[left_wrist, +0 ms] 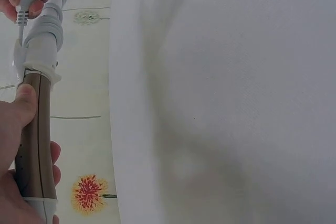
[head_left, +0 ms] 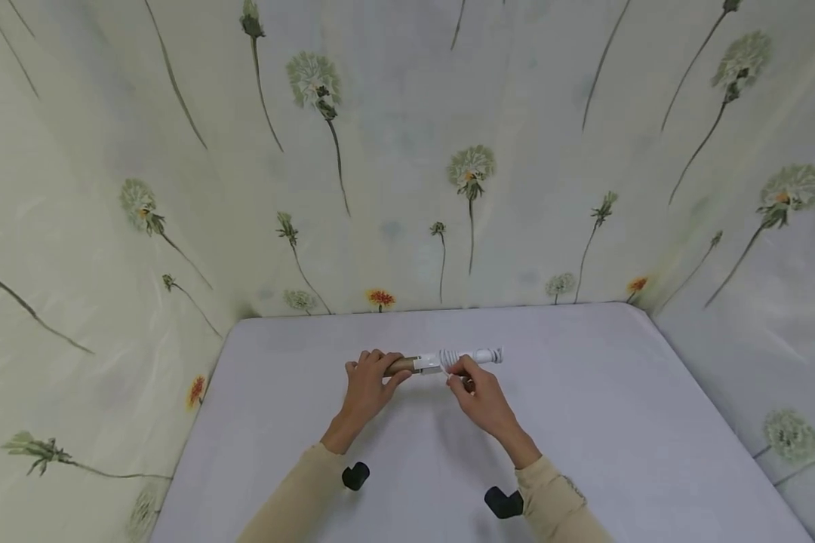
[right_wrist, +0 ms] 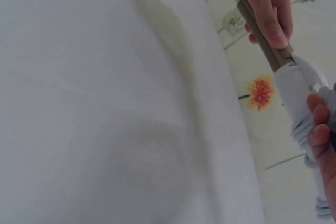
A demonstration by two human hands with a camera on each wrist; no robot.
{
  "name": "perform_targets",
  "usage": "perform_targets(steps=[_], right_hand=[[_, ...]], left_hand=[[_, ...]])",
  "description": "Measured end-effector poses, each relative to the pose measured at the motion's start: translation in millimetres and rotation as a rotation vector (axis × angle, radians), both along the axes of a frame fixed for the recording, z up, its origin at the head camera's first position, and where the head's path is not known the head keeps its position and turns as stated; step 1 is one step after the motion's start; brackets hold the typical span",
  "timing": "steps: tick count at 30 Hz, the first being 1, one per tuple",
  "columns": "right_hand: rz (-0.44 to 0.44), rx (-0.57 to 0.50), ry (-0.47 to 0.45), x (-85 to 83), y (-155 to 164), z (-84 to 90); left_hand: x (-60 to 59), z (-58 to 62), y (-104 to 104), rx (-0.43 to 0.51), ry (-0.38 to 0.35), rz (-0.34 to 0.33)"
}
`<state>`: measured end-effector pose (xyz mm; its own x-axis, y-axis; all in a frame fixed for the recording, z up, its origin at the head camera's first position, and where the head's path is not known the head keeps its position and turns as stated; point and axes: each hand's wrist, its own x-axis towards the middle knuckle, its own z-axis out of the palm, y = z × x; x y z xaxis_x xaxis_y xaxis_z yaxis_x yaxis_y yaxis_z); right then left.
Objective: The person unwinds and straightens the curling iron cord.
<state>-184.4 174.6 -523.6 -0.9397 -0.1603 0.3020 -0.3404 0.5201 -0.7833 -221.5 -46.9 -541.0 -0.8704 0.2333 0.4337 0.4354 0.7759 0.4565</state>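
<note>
Only the left wrist view shows the plug (left_wrist: 22,8).

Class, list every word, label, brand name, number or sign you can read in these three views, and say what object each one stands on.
None: no readable text shows in any view.
The curling iron, held by the left hand and the right hand, bears no visible lettering.
The white cord wound round it is plain.
The floral cloth carries only flower prints.
The table is unmarked.
</note>
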Motion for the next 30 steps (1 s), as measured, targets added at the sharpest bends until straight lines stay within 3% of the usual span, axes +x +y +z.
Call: perform_targets(steps=[5, 11, 19, 24, 27, 30], right_hand=[[0.004, -0.033, -0.052, -5.0, 3.7, 6.6], [0.019, -0.09, -0.123, -4.9, 4.7, 10.1], [0.063, -0.169, -0.216, -2.8, 4.4, 12.0], [0.089, -0.245, -0.245, 3.8, 5.0, 25.5], [0.089, -0.245, -0.233, 7.4, 3.1, 32.4], [0.077, -0.16, -0.21, 6.7, 1.5, 27.1]], left_hand=[[-5.6, 4.8, 1.5, -0.011, -0.006, 0.0], [-3.5, 4.5, 0.9, 0.009, -0.035, -0.01], [-0.1, 1.6, -4.4, 0.065, -0.127, -0.071], [-0.9, 0.9, -9.2, 0.055, -0.119, -0.102], [-1.1, 1.8, -10.9, 0.051, -0.103, -0.098], [-0.1, 2.9, -11.7, 0.035, -0.083, -0.076]])
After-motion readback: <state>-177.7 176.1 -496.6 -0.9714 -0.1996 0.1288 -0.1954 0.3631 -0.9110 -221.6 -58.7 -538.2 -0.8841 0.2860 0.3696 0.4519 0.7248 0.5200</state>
